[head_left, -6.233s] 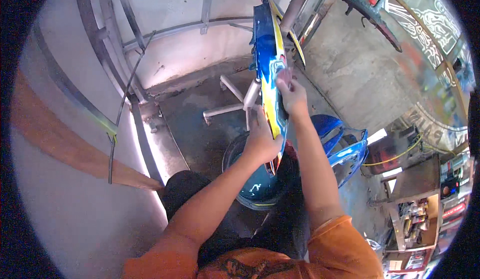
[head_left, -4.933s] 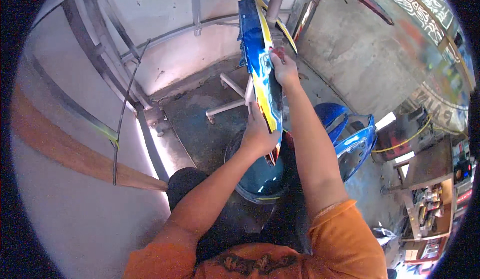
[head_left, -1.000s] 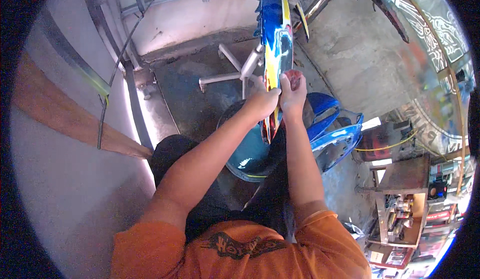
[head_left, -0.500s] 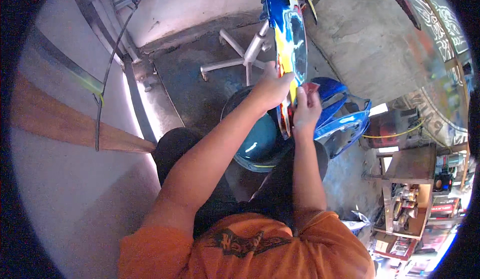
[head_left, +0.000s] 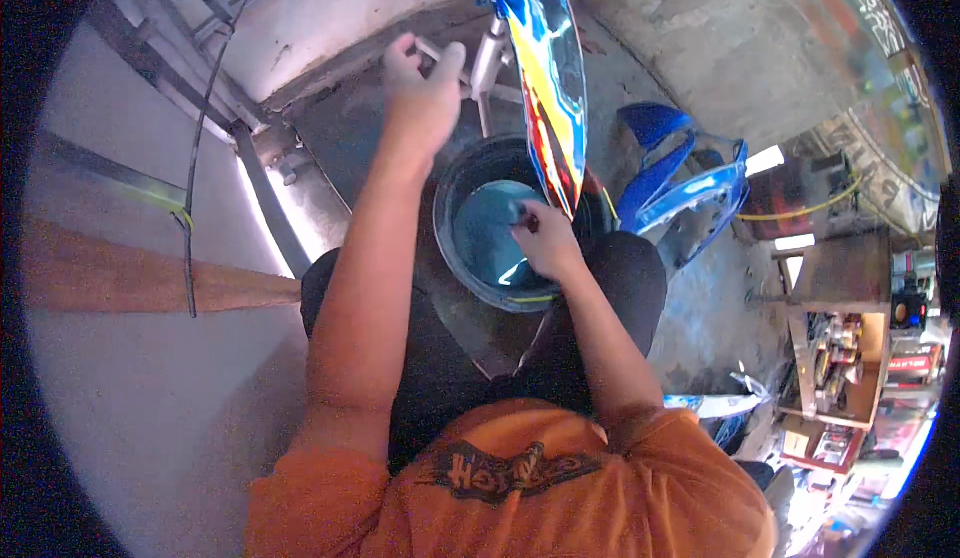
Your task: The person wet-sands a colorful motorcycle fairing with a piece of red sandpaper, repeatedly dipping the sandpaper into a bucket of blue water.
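Note:
My left hand (head_left: 425,93) is raised at the left of a glossy motorcycle body panel (head_left: 530,63), holding nothing, with its fingers apart. The panel is long, tapers to a point at the near end, and is painted blue, white, yellow and red. Between my knees stands a dark bucket (head_left: 447,243) with bluish water (head_left: 485,223) in it. Over the water, just below the panel's tip, my right hand (head_left: 552,248) is closed in a pinch on a small dark-reddish piece that looks like sandpaper; my fingers partly cover it.
Blue body panels (head_left: 690,193) lie on the floor right of the bucket. Behind it is a metal stand (head_left: 487,63) with splayed legs. A wooden shelf (head_left: 840,358) full of small items stands at the right. A wooden beam (head_left: 160,268) runs along the left wall.
My left hand has let go of the panel and moved left. My right hand has left the panel's edge and come down over the bucket. The panel's near end now stands farther from me.

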The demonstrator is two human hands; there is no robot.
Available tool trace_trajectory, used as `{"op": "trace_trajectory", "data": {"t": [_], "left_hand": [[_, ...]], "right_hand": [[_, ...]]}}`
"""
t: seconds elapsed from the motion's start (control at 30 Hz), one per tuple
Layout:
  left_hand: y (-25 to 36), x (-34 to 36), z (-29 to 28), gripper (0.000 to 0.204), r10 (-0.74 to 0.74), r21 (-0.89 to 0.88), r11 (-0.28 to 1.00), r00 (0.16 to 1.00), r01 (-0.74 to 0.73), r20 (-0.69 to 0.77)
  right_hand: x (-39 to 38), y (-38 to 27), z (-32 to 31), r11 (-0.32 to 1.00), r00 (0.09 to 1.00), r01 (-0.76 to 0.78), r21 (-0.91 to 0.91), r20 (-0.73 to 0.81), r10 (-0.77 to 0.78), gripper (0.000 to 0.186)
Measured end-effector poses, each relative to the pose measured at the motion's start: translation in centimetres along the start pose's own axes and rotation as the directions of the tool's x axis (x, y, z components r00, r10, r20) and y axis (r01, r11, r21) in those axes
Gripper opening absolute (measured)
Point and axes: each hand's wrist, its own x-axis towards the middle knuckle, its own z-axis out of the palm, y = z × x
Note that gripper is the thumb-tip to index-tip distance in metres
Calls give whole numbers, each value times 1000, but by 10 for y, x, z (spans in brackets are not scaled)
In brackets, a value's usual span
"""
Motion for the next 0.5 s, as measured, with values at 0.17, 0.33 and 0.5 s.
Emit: {"op": "trace_trajectory", "data": {"t": [0.17, 0.33, 0.5], "left_hand": [[-1, -1, -9, 82, -5, 74, 997, 996, -1, 87], [3, -8, -8, 72, 11, 175, 984, 994, -30, 107], [12, -5, -16, 76, 63, 61, 995, 983, -74, 171]], "right_hand": [[64, 43, 68, 984, 968, -147, -101, -219, 122, 37], [82, 91, 116, 813, 817, -556, -173, -296, 496, 88], [85, 144, 131, 698, 706, -707, -116, -164, 689, 105]]}}
